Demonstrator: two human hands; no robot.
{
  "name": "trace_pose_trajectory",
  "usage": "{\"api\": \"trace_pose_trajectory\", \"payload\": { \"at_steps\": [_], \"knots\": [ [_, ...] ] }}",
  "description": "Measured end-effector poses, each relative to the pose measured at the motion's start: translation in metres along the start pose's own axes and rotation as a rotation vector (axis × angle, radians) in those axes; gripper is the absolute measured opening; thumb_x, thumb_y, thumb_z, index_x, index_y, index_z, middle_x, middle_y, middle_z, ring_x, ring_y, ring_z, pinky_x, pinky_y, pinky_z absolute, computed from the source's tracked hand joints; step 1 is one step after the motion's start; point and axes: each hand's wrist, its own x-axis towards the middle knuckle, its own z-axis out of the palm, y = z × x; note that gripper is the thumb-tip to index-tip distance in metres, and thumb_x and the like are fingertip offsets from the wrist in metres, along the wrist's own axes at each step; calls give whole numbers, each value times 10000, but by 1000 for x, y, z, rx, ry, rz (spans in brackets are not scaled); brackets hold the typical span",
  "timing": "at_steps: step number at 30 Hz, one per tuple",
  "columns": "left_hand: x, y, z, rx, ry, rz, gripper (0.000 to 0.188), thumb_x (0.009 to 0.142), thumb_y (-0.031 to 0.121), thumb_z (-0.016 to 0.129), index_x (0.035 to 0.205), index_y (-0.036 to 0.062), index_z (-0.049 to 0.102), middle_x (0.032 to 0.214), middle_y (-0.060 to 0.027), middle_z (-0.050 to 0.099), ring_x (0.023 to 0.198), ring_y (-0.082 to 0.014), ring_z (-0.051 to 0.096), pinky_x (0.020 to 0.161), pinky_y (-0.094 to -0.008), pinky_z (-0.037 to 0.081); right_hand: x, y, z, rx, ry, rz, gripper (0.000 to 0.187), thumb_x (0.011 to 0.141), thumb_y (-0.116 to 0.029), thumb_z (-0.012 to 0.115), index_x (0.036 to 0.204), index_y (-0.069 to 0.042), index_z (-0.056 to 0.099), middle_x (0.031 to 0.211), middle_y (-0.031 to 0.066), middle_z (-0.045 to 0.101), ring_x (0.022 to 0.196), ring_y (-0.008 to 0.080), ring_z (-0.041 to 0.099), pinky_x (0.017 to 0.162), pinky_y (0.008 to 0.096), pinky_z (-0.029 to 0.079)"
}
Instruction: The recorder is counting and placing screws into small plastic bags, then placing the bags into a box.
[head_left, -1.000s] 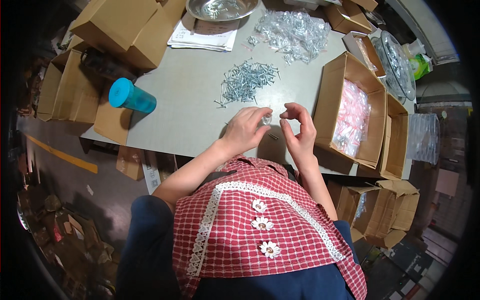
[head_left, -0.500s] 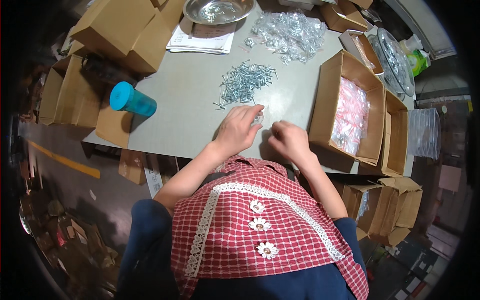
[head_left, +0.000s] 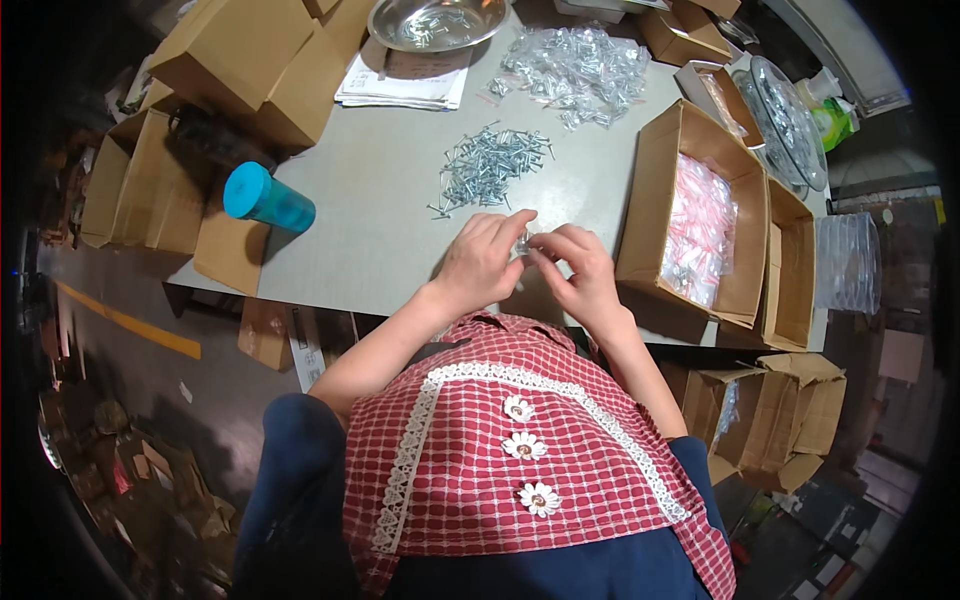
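Observation:
Near the table's front edge, my left hand (head_left: 478, 258) grips a small clear plastic bag (head_left: 522, 243) between thumb and fingers. Opposite it, my right hand (head_left: 580, 268) pinches the same bag's right side with thumb and fingertips. What lies inside the bag is mostly hidden by my fingers. Just beyond my hands is a loose pile of silver screws (head_left: 490, 168). Farther back lies a heap of small clear bags filled with metal parts (head_left: 575, 72).
A steel bowl (head_left: 385, 38) with some screws rests on papers (head_left: 400, 92). On the left stand a blue bottle (head_left: 268, 198) and cardboard boxes (head_left: 235, 60). To the right, an open carton (head_left: 640, 225) contains pink-marked plastic bags (head_left: 700, 225).
My right hand has moved left and up to meet my left hand, and its fingers now take hold of the bag. My left hand stays nearly in place.

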Motion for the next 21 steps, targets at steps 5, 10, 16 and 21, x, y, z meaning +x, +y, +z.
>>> {"api": "trace_pose_trajectory", "payload": {
  "at_steps": [5,10,16,21],
  "knots": [
    [0,1,4,27,7,20,648,722,2,723,1353,51,582,1003,-115,692,948,-309,664,894,-426,504,4,-11,3,101,-111,288,129,870,-104,750,965,-16,743,952,136,665,903,314,662,871,432,530],
    [-2,2,6,-81,38,-56,597,778,18,735,1351,45,573,1035,-117,701,983,-317,671,882,-422,518,4,3,10,-62,62,-21,82,884,-95,727,933,-29,725,1118,128,661,1131,328,590,979,438,488],
    [-3,1,2,-300,20,-323,578,841,74,764,1382,50,563,1209,-121,702,1115,-278,683,937,-384,559,21,-9,-35,14,79,-1,64,871,-89,719,892,-36,691,1274,89,671,1261,277,548,1077,409,417],
    [-3,-10,1,-222,-14,-334,485,883,86,739,1345,37,598,1228,-129,696,1106,-263,690,915,-365,579,19,-1,-65,353,34,118,110,907,-128,725,887,-35,671,1245,97,679,1321,337,509,1096,462,404]
  ]
}}
